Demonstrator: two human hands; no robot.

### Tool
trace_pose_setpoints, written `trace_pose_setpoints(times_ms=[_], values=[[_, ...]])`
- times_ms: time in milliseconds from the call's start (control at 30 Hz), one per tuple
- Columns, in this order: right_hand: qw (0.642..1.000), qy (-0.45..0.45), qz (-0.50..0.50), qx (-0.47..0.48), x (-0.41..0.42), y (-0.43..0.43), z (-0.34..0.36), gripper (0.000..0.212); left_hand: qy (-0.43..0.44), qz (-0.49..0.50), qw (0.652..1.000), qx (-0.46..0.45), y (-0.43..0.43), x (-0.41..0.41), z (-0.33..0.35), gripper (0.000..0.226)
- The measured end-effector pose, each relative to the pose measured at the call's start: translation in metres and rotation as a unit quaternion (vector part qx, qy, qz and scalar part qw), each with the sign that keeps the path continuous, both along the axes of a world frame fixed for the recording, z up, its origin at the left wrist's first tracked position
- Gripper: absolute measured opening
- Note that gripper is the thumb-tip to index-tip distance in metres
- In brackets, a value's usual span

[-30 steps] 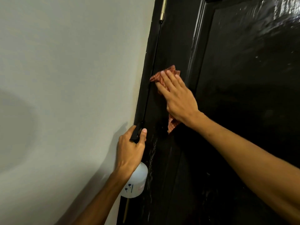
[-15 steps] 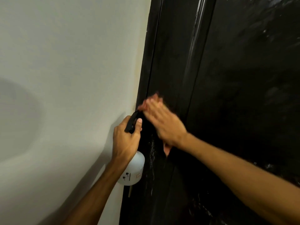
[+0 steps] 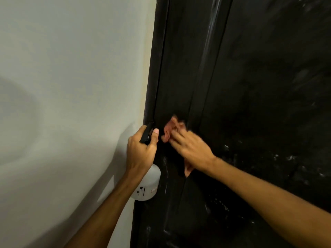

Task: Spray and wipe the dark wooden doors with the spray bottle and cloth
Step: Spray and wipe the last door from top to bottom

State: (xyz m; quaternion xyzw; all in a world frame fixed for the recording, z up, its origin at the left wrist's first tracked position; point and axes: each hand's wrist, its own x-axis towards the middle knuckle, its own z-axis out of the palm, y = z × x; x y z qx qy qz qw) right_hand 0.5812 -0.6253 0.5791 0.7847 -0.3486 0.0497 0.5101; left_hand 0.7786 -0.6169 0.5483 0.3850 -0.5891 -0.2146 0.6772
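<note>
A dark wooden door [image 3: 259, 86] fills the right side of the head view, with wet streaks and white specks low down. My right hand [image 3: 192, 151] presses a reddish checked cloth [image 3: 170, 129] flat against the door's left stile; the hand and cloth are blurred. The cloth's lower corner shows under the wrist. My left hand [image 3: 141, 153] grips the neck of a white spray bottle [image 3: 149, 185] with a black trigger head, held beside the door frame just left of the cloth.
A plain pale wall [image 3: 71, 86] covers the left half of the view, meeting the black door frame [image 3: 157, 68]. My arms' shadows fall on the wall low down.
My right hand has wiped the cloth down the door's left stile, ending beside the bottle's head. The left hand keeps hold of the bottle. The view has tilted down.
</note>
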Motion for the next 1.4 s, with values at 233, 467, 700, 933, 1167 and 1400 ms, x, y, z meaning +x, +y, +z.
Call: trace_pose_setpoints(times_ms=[233,467,700,933,1167,1400], values=[[0.977,-0.172,-0.046,-0.115,-0.014,-0.002,0.12,0.057,0.001,-0.05,0.999,0.011,0.002,-0.024,-0.002,0.019],[0.997,-0.078,-0.03,0.001,-0.02,0.017,0.008,0.07,0.002,-0.061,0.998,0.017,0.005,-0.033,-0.012,0.032],[0.986,-0.123,-0.05,-0.105,-0.062,0.04,0.059,0.043,-0.006,-0.079,0.997,0.013,0.016,-0.041,-0.012,0.016],[0.995,-0.022,-0.091,0.02,-0.104,0.086,-0.051,0.057,-0.02,-0.107,0.993,0.034,0.037,-0.08,-0.014,0.013],[0.956,-0.205,-0.155,-0.141,-0.141,0.112,0.073,0.05,-0.019,-0.139,0.99,0.032,0.06,-0.116,-0.003,0.019],[0.975,-0.109,-0.193,0.023,-0.168,0.142,-0.054,0.076,-0.037,-0.147,0.988,0.032,0.077,-0.15,0.006,0.016]])
